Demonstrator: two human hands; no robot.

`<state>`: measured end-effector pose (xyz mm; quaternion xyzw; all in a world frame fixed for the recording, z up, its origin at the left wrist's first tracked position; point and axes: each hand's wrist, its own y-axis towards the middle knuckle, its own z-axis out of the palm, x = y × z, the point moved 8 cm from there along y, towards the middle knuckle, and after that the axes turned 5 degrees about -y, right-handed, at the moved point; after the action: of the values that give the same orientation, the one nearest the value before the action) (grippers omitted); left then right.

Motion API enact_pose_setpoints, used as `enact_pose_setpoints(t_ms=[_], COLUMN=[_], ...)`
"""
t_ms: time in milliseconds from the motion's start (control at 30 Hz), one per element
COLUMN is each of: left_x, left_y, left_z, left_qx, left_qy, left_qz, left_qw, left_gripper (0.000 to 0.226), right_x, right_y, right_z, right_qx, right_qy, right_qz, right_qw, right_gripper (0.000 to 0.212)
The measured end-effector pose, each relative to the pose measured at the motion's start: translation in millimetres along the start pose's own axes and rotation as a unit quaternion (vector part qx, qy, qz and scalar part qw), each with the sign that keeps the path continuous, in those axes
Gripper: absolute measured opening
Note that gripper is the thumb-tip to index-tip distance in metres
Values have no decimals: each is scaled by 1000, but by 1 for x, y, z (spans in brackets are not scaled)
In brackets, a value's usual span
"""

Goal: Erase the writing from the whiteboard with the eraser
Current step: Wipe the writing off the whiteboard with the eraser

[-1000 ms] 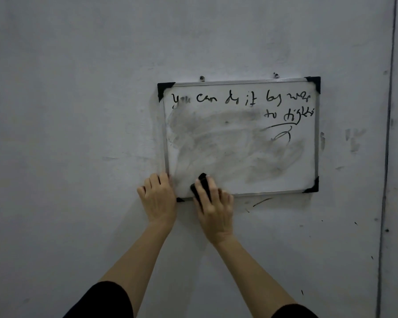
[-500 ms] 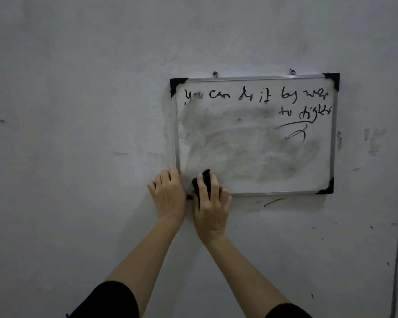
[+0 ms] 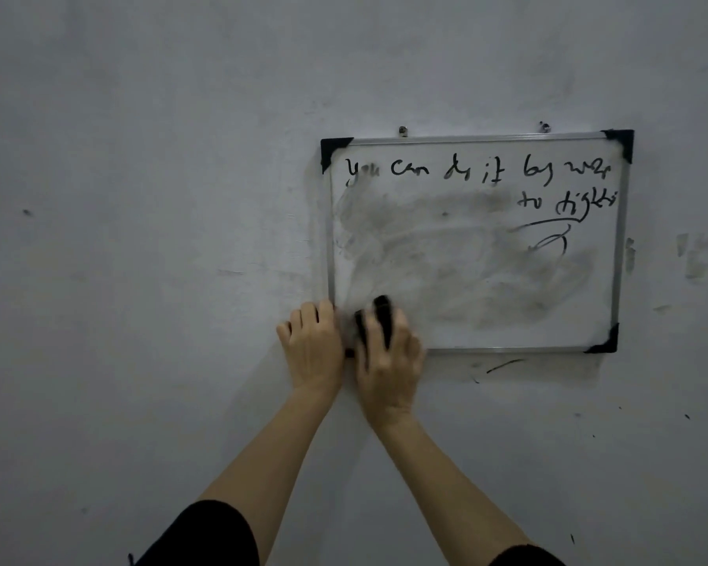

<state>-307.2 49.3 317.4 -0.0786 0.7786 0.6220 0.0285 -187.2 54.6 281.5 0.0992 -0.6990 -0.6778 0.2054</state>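
A small whiteboard [image 3: 614,247] with a metal frame and black corners hangs on the grey wall. Black handwriting [image 3: 479,171] runs along its top, with more words and a scribble at the upper right. Grey smears cover the middle and lower left. My right hand [image 3: 387,361] presses a black eraser [image 3: 379,318] against the board's lower left area and looks motion-blurred. My left hand [image 3: 313,345] lies flat on the wall over the board's bottom left corner, fingers apart.
Two screws [image 3: 402,130] hold the board at its top edge. The wall carries dark marks below the board [image 3: 503,365] and smudges to its right [image 3: 695,255].
The view has shifted, so the board sits further right in the frame. My right hand with the eraser has stayed in the lower left area, now blurred. My left hand keeps its place.
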Motion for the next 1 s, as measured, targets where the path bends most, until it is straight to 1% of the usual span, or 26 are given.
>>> enact_pose_setpoints(t_ms=[33, 67, 167, 233, 333, 433, 467, 500, 600, 700, 800, 900, 1000], left_x=[0, -1, -1, -1, -2, -1, -1, -1, -2, -2, -4, -2, -5], left_y=[0, 0, 0, 0, 0, 4, 8, 13, 36, 56, 71, 86, 101], left_z=[-1, -1, 0, 0, -3, -9, -12, -14, -18, -21, -25, -29, -29], left_qx=[-1, 0, 2, -3, -10, -26, -35, -45, -71, -87, -108, -126, -129], left_qy=[5, 11, 16, 13, -3, -31, -39, -42, -25, -31, -40, -50, -53], left_qz=[4, 7, 13, 17, 29, 22, 18, 16, 19, 24, 26, 8, 9], left_qw=[1000, 1000, 1000, 1000, 1000, 999, 998, 998, 997, 995, 993, 991, 990], left_gripper=[8, 9, 12, 16, 16, 24, 26, 27, 27, 25, 21, 20, 19], right_x=[8, 11, 9, 4, -5, -7, -5, 0, 17, 16, 17, 24, 31], right_y=[-2, 1, 25, 53, 92, 102, 97, 88, 54, 52, 77, 116, 158], right_z=[2, 3, 4, 3, -2, -4, -5, -5, 0, 2, 3, 5, 8], right_qx=[7, 6, -10, -13, -27, -38, -43, -46, -33, -25, -30, -41, -55], right_qy=[3, 5, -5, -15, -26, -26, -25, -26, -22, 0, -10, -16, -23], right_qz=[-41, -58, -66, -57, -25, 12, 6, -19, -146, -206, -220, -205, -176], right_qw=[999, 998, 998, 998, 999, 999, 999, 998, 989, 978, 975, 978, 983], right_gripper=[41, 41, 39, 42, 47, 48, 47, 45, 43, 47, 45, 42, 44])
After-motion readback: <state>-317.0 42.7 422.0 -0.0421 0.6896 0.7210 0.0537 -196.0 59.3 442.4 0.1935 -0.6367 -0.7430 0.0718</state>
